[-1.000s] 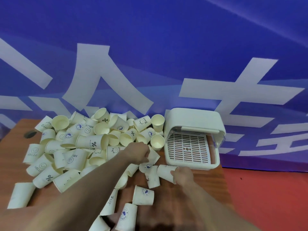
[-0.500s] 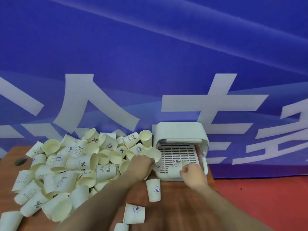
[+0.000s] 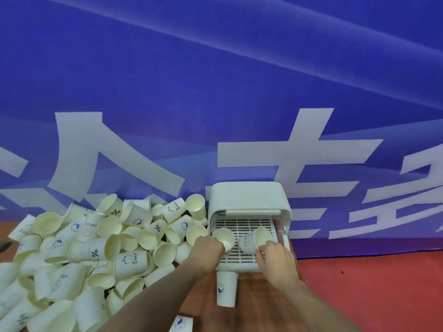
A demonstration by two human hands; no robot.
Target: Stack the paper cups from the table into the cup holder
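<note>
The brown wooden table (image 3: 259,315) carries a heap of paper cups (image 3: 100,248) across its left side, the white cup holder (image 3: 249,200) at its far right, and one cup (image 3: 226,288) lying, apparently upside down, just before it.

The hands (image 3: 273,256) cover their cups' lower walls; at six o'clock a cup (image 3: 181,324) is cut by the edge.

Paper cups (image 3: 130,259): matt cream paper, printed in blue. Cup holder (image 3: 249,195): smooth white plastic, slight sheen, with a slotted plastic grille. Table (image 3: 261,307): reddish-brown wood-look surface, smooth. Backdrop (image 3: 215,80): blue fabric-like banner, faintly glossy.
</note>
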